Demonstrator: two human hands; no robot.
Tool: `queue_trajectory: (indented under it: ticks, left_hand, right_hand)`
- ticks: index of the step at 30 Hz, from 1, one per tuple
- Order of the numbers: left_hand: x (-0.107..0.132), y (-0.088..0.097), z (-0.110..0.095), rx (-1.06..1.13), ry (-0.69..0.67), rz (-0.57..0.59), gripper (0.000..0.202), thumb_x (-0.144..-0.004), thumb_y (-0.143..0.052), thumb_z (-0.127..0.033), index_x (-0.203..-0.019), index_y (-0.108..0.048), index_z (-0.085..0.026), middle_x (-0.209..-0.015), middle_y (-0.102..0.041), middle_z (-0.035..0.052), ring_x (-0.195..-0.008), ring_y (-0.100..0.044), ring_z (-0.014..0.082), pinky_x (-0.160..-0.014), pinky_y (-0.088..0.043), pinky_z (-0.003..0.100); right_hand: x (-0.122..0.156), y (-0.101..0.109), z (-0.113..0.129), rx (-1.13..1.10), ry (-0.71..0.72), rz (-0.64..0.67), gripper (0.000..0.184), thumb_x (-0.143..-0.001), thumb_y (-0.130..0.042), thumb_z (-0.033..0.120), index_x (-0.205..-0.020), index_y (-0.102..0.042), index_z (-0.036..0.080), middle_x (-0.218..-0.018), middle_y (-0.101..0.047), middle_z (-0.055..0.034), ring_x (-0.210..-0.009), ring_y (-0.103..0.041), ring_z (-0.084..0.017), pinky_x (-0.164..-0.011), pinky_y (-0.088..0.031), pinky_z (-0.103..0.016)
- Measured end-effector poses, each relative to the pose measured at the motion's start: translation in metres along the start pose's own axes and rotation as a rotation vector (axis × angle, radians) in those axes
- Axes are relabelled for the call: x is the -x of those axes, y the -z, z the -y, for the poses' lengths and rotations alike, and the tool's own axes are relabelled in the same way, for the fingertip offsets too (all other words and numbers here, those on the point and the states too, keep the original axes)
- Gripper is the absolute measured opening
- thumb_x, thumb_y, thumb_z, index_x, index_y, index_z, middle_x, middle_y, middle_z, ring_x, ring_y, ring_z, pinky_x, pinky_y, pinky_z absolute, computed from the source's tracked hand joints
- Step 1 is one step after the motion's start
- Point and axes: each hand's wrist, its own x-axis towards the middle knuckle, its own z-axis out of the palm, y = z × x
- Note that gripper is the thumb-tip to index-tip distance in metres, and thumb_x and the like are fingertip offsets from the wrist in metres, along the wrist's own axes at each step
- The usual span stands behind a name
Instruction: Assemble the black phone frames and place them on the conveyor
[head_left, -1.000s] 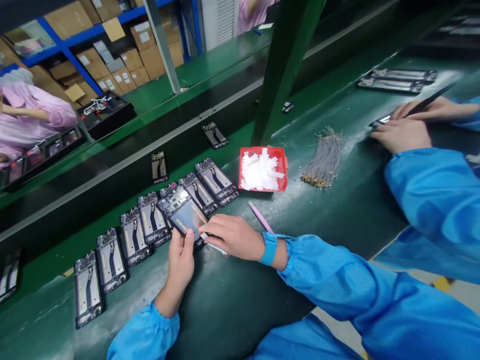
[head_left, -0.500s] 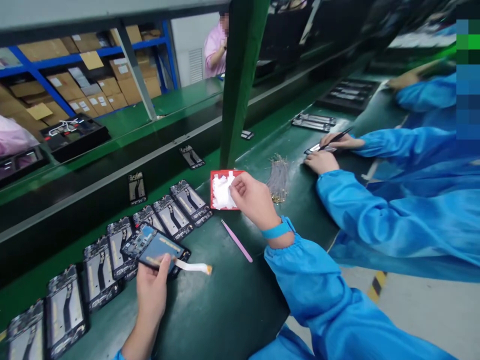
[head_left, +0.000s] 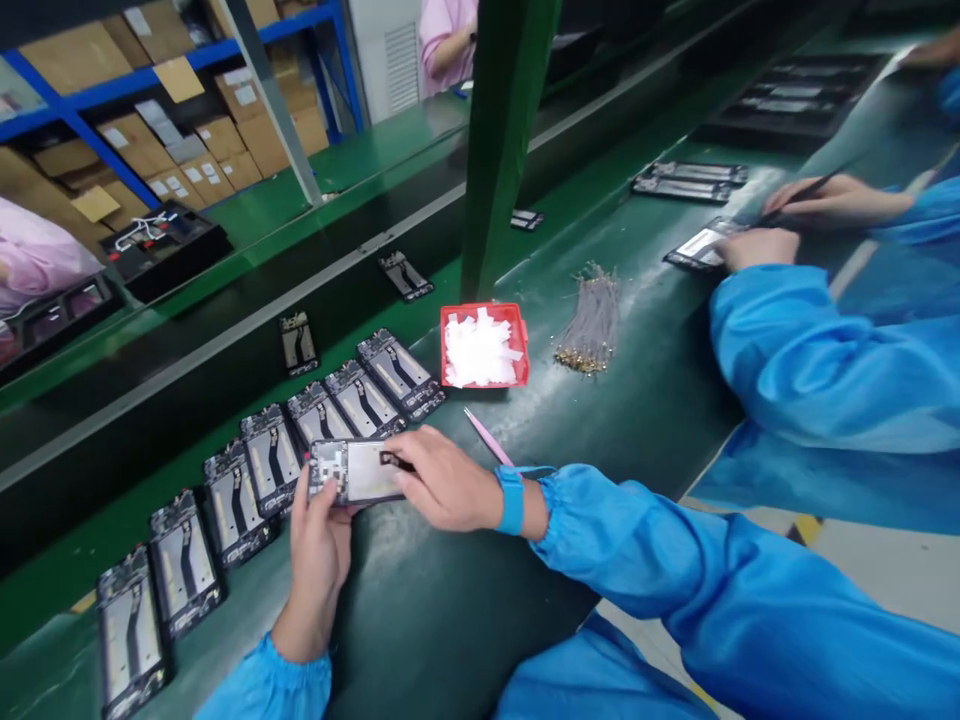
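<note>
My left hand [head_left: 322, 535] grips an opened phone body [head_left: 367, 470], its circuit board to the left and a bare pale back plate to the right. At the body's right end, my right hand [head_left: 446, 480] is closed with its fingertips on a dark flex cable [head_left: 394, 460]; that hand covers part of the phone. Pink tweezers [head_left: 486, 435] lie on the bench just behind my right wrist. Beyond them sits a red box [head_left: 523, 350] heaped with small white strips [head_left: 480, 348].
Several opened phone bodies [head_left: 184, 560] lie in a slanting row at left. Right of the box is a bundle of thin grey cables [head_left: 589, 320]. A green post [head_left: 499, 150] rises behind the box. A co-worker's hands [head_left: 761, 248] handle a phone body at right.
My right hand has left the red box and come to the phone body. The phone body has turned more level in my left hand, and the hanging white strip no longer shows. The view has shifted.
</note>
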Motion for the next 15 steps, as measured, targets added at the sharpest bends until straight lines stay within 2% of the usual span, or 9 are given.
queue_trajectory:
  ticks: [2, 4, 6, 11, 15]
  left_hand:
    - [-0.003, 0.002, -0.001, -0.108, -0.011, 0.014, 0.047, -0.075, -0.084, -0.034, -0.118, -0.066, -0.024, -0.104, -0.071, 0.0018, -0.084, -0.068, 0.0155, -0.069, -0.062, 0.024]
    - [-0.003, 0.003, -0.003, -0.217, -0.009, 0.113, 0.063, -0.075, -0.085, -0.032, -0.133, -0.059, -0.029, -0.113, -0.067, 0.0026, -0.085, -0.066, 0.0147, -0.063, -0.063, 0.022]
    - [-0.002, 0.003, -0.004, -0.264, 0.016, 0.21, 0.069, -0.078, -0.083, -0.033, -0.14, -0.052, -0.031, -0.12, -0.062, 0.0048, -0.088, -0.065, 0.0156, -0.059, -0.064, 0.023]
    - [0.002, 0.002, 0.001, -0.234, 0.039, 0.261, 0.055, -0.081, -0.081, -0.036, -0.126, -0.051, -0.029, -0.115, -0.059, 0.0034, -0.094, -0.065, 0.0176, -0.066, -0.069, 0.033]
    - [0.004, 0.001, 0.006, -0.323, -0.009, 0.193, 0.05, -0.08, -0.081, -0.038, -0.121, -0.053, -0.027, -0.108, -0.058, 0.0009, -0.084, -0.067, 0.0152, -0.059, -0.068, 0.029]
  right_hand:
    - [-0.002, 0.004, -0.004, 0.04, -0.054, -0.011, 0.014, -0.1, -0.042, 0.022, -0.106, -0.053, 0.017, -0.092, -0.066, -0.0081, -0.078, -0.057, -0.023, -0.08, -0.044, -0.038]
    - [-0.004, 0.005, -0.006, 0.099, -0.087, -0.001, 0.014, -0.102, -0.042, 0.021, -0.098, -0.055, 0.018, -0.084, -0.064, -0.0052, -0.076, -0.057, -0.022, -0.078, -0.042, -0.037]
    - [-0.004, 0.003, -0.007, 0.164, -0.074, 0.009, 0.017, -0.104, -0.046, 0.021, -0.095, -0.06, 0.018, -0.086, -0.066, -0.0059, -0.08, -0.058, -0.022, -0.078, -0.04, -0.036]
    - [0.003, -0.004, -0.011, 0.175, 0.023, 0.001, 0.015, -0.105, -0.056, 0.021, -0.105, -0.071, 0.02, -0.096, -0.072, -0.0057, -0.09, -0.061, -0.02, -0.078, -0.043, -0.035]
    - [0.005, -0.003, -0.01, 0.2, 0.071, 0.044, 0.016, -0.102, -0.063, 0.023, -0.115, -0.071, 0.018, -0.102, -0.075, -0.0074, -0.091, -0.063, -0.022, -0.077, -0.047, -0.037]
